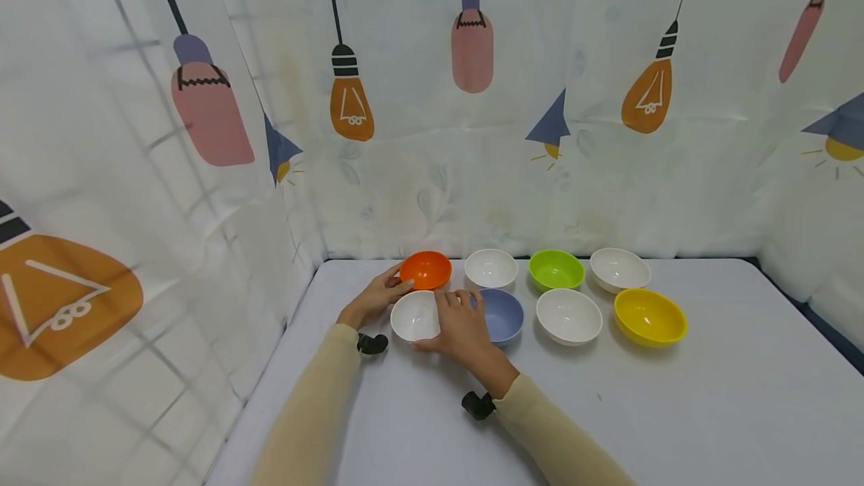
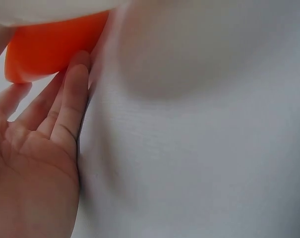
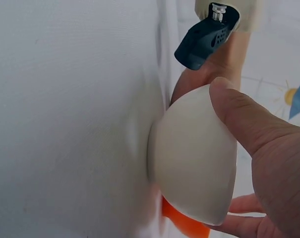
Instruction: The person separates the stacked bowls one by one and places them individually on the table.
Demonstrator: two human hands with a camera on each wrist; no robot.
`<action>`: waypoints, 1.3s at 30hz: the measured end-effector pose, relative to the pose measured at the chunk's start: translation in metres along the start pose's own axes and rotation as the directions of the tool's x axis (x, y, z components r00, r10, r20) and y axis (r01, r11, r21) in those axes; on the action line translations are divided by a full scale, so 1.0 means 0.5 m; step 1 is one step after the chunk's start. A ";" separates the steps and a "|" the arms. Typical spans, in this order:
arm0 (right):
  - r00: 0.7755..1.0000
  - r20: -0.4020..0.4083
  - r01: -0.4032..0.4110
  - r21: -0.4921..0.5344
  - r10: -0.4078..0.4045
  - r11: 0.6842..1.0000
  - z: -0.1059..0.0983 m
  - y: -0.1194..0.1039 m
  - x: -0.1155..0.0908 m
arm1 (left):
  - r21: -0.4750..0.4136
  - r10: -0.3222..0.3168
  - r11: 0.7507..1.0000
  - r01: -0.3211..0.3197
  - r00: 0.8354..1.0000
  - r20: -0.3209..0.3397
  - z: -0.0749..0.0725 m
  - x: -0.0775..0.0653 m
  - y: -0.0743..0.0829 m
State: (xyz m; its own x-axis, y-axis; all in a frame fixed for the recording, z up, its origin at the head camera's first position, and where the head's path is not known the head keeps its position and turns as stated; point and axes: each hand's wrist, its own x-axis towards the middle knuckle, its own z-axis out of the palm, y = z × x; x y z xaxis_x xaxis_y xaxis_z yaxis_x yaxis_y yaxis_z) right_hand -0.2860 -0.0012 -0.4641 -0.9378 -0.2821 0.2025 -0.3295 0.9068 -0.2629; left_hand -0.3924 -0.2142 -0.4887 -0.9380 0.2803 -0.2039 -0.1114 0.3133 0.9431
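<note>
My left hand [image 1: 373,300] holds the left side of an orange bowl [image 1: 427,268] at the back left of the table. In the left wrist view its fingers [image 2: 73,99] touch the orange bowl's outer side [image 2: 53,49]. In front of that bowl stands a white bowl [image 1: 413,313], and my right hand [image 1: 467,330] grips it across its right side. The right wrist view shows the thumb [image 3: 239,109] on the white bowl's near rim; the other fingers are partly hidden behind it. A blue bowl [image 1: 502,317] sits just right of the gripped one, partly covered by my right hand.
To the right, the back row continues with a white bowl [image 1: 491,270], a green bowl [image 1: 556,271] and another white bowl [image 1: 619,270]. The front row has a white bowl [image 1: 569,317] and a yellow bowl [image 1: 649,317]. Printed curtains [image 1: 418,193] hang behind the white-covered table [image 1: 742,396].
</note>
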 end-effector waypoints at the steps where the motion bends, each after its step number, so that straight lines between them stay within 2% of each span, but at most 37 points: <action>1: 1.000 -0.003 -0.003 0.000 0.003 1.000 0.001 -0.001 0.000 | -0.002 -0.004 1.000 0.004 1.000 -0.001 -0.001 0.000 0.000; 8: 1.000 -0.030 -0.006 0.022 0.007 1.000 0.002 -0.010 0.003 | 0.040 -0.018 0.999 0.019 1.000 -0.016 -0.007 -0.003 0.005; 25: 0.997 -0.070 -0.019 0.018 0.020 1.000 0.010 -0.012 -0.003 | 0.029 0.005 1.000 -0.004 0.999 -0.037 0.012 0.001 0.006; 30: 0.998 -0.056 -0.020 0.018 0.021 1.000 0.012 -0.011 -0.002 | 0.034 -0.018 0.999 0.020 0.999 -0.049 0.010 0.000 0.004; 39: 0.997 -0.079 0.019 0.062 -0.014 0.998 -0.008 0.003 -0.003 | 0.048 -0.026 0.998 0.029 0.997 -0.067 0.010 -0.011 0.004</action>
State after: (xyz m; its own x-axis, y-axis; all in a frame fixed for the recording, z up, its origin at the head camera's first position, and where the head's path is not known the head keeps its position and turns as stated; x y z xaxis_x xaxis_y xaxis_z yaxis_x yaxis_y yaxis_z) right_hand -0.2848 0.0019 -0.4612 -0.9214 -0.2691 0.2802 -0.3534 0.8802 -0.3167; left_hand -0.3857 -0.2105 -0.4869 -0.9546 0.2108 -0.2103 -0.1228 0.3648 0.9230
